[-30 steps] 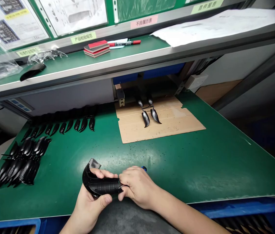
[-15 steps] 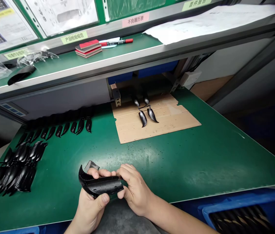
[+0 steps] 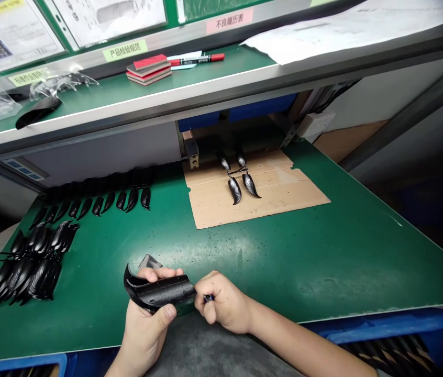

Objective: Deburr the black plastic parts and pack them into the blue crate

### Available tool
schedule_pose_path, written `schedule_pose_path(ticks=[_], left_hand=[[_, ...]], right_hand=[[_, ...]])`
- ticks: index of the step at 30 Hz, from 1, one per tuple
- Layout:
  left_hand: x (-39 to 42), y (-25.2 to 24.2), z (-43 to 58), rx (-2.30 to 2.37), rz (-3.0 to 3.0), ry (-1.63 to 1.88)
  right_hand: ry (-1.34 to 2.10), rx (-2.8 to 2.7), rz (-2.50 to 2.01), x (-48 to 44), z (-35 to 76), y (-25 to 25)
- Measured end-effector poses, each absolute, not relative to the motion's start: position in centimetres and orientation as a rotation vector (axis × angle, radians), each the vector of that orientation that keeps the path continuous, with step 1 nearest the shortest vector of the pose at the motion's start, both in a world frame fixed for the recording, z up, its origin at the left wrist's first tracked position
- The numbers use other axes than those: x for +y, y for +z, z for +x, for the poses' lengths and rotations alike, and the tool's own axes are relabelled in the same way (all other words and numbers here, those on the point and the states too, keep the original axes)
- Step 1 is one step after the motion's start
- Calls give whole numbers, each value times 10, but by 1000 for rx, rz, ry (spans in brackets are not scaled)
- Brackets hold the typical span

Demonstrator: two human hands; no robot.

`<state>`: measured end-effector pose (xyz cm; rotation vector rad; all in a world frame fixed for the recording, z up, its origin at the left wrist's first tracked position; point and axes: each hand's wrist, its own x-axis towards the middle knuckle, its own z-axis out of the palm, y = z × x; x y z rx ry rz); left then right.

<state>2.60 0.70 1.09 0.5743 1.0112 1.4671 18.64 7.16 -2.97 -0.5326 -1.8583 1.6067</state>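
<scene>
My left hand point(image 3: 146, 324) grips a curved black plastic part point(image 3: 154, 290) over the near edge of the green table point(image 3: 323, 262), thumb on its front and fingers over its top. My right hand point(image 3: 223, 303) is closed in a pinch at the right end of that part, holding a small tool of which only a dark blue tip point(image 3: 208, 298) shows. A small grey piece point(image 3: 150, 261) sticks up just behind the black part.
A heap of black ribbed leaf-shaped parts point(image 3: 29, 267) lies at the left, with a row of the same parts point(image 3: 99, 203) behind it. Two joined parts point(image 3: 243, 184) rest on a cardboard sheet point(image 3: 280, 201). The upper shelf point(image 3: 190, 102) carries pads, a red marker point(image 3: 198, 59) and papers.
My right hand's fingers have curled from lying over the part's end into a pinch on the small tool. My left hand has shifted the black part slightly left and up.
</scene>
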Motion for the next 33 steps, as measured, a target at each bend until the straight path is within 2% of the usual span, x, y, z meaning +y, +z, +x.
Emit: schedule_pose_path(ticks=[4, 7, 17, 27, 33], left_hand=[[9, 5, 26, 1008, 490, 1509], [9, 4, 29, 987, 453, 1486], [16, 2, 27, 1072, 399, 1536], [13, -4, 30, 1063, 423, 1488], [13, -8, 30, 1097, 468, 1459]], right_hand=[[953, -1982, -636, 62, 174, -26], [725, -2054, -665, 60, 168, -22], [721, -2151, -726, 65, 182, -27], [739, -1939, -754, 64, 185, -23], [744, -2072, -745, 69, 196, -24]])
